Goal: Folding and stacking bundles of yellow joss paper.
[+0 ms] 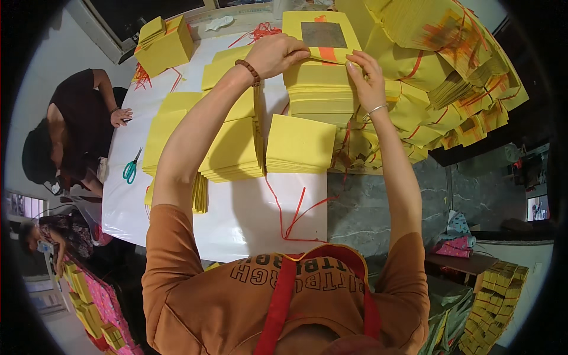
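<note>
My left hand (277,55), with a beaded bracelet at the wrist, pinches the left end of a thin wad of yellow paper (325,58). At the wad's right end, my right hand (369,81) has thumb and fingers closed on its corner. The wad lies at the top of a tall yellow paper stack (319,97). Just beyond it lies a yellow sheet (293,23) with a dark square (323,35) and an orange-red strip. Nearer me stands another yellow stack (300,144). Red string (284,219) trails from beneath it across the white table.
More yellow stacks (232,148) stand on the white table (231,228), left of centre. Green-handled scissors (129,171) lie farther left. Tied yellow bundles (426,112) pile up on the right. Loose red string (263,31) lies at the back. A person (80,124) leans on the left edge.
</note>
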Demonstrator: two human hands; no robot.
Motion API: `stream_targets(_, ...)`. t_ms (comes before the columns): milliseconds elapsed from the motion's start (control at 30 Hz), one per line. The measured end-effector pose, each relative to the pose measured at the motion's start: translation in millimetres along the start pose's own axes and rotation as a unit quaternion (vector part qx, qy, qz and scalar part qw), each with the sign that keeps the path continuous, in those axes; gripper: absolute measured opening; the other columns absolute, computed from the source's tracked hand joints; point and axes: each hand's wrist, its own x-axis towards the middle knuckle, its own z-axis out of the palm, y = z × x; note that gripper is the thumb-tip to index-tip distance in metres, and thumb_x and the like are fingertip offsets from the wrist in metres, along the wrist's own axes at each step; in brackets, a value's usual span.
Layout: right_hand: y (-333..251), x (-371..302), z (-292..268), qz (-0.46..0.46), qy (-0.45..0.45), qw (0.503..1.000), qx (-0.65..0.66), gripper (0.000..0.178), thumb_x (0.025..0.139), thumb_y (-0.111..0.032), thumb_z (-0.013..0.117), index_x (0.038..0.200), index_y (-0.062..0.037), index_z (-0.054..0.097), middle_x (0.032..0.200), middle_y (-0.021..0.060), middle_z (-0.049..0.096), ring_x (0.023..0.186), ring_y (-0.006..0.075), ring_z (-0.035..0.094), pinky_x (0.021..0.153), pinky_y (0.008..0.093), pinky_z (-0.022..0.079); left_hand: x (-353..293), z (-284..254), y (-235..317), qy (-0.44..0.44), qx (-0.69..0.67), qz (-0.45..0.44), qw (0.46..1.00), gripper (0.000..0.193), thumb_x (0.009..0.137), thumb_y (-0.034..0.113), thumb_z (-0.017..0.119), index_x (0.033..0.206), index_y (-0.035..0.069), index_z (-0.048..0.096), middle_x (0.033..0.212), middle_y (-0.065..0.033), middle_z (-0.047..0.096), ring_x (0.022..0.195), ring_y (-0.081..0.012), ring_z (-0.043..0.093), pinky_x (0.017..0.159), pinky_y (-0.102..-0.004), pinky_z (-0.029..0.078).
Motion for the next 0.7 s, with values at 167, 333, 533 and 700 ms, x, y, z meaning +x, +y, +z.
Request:
stream_targets(167,1,2,-2,0.014,-0.012,1.000,0.004,0.028,0.081,-0.026,0.063,0.103,-0.0086,0.063,0.115,0.0079,0.055,0.110,0.0256,0.047,0.094,0.0346,0.036,1,6,-2,0.004,0.027,-0.002,1.000,0.024,0.087,0.026,0.053,0.091,0.005,0.063,0.078,-0.0131,0.062,0.074,-0.0306,0.058,0.065,-0.0376,0.045)
stream_targets(333,-16,5,-7,0.046,-0.037,0.998,-0.008,0.038,0.077,-0.031,0.066,0.107,-0.0070,0.061,0.114,0.0100,0.056,0.110,0.0256,0.047,0.095,0.0354,0.036,0,6,-5,0.005,0.029,-0.014,0.999,0.023,0.088,0.025,0.051,0.092,0.004,0.061,0.077,-0.0137,0.062,0.074,-0.0316,0.058,0.064,-0.0380,0.044)
stream_targets(533,-10,20,-9,0.097,-0.026,0.994,0.036,0.043,0.074,-0.031,0.069,0.108,-0.0066,0.060,0.107,0.0099,0.059,0.105,0.0256,0.050,0.095,0.0353,0.036,6,7,-8,0.015,0.003,-0.020,1.000,0.024,0.089,0.025,0.049,0.092,0.004,0.060,0.077,-0.0145,0.061,0.073,-0.0322,0.057,0.064,-0.0383,0.044)
stream_targets(700,-10,36,-15,0.271,-0.095,0.936,0.203,0.032,0.075,-0.022,0.069,0.100,-0.0017,0.061,0.094,0.0048,0.060,0.084,0.0153,0.059,0.077,0.0266,0.046,9,6,-11,0.064,-0.012,-0.032,0.997,0.019,0.087,0.021,0.050,0.093,0.006,0.060,0.075,-0.0137,0.061,0.071,-0.0327,0.058,0.061,-0.0411,0.044)
